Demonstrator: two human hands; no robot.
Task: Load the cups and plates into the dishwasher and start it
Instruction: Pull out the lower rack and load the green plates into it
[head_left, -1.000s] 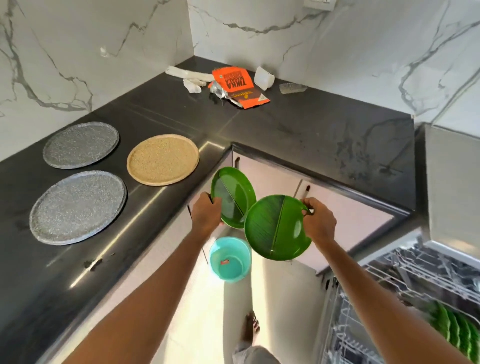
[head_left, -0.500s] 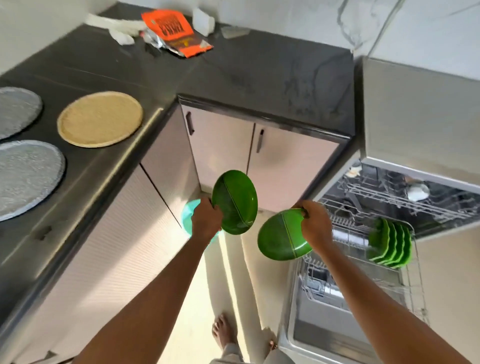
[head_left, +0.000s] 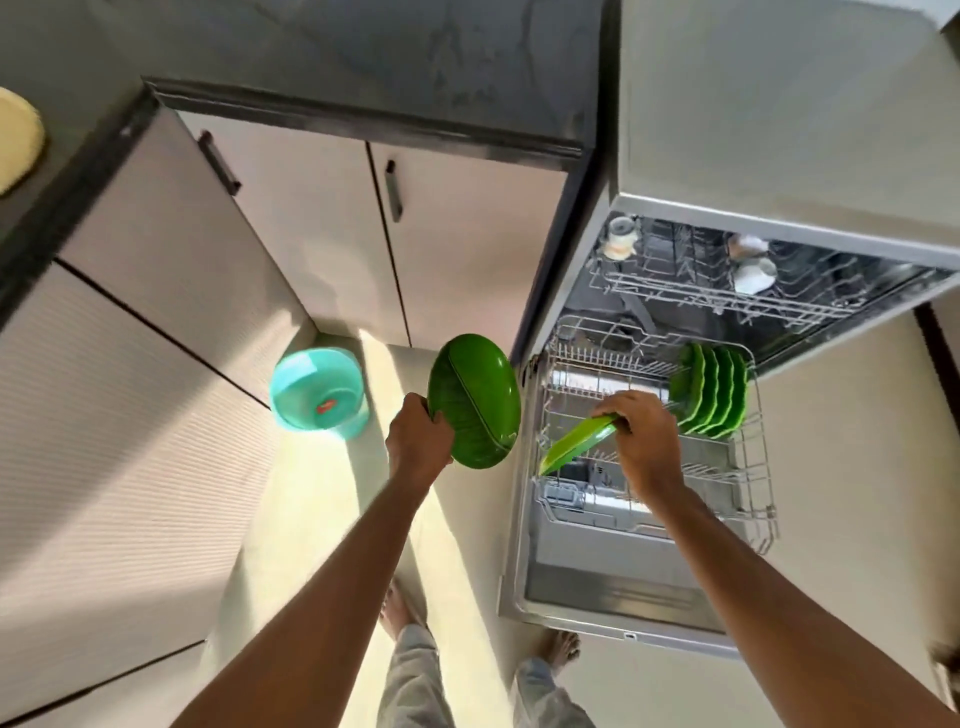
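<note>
The dishwasher (head_left: 613, 577) stood open, lower rack (head_left: 758, 467) drawn out, a row of green plates (head_left: 714, 397) upright at its far right. The left hand (head_left: 418, 441) gripped the held plate (head_left: 475, 400) just beside the rack. The right hand (head_left: 641, 441) gripped the tilted plate (head_left: 574, 447), edge-on, over the rack wires.

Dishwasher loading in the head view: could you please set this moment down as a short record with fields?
left hand: grips a round green plate by its rim, held left of the lower rack
right hand: grips a second green plate, tilted, nearly edge-on, over the lower rack
lower rack: pulled out; a row of green plates stands upright at its far right
upper rack: holds white cups
floor: turquoise tub beside the cabinets
</note>
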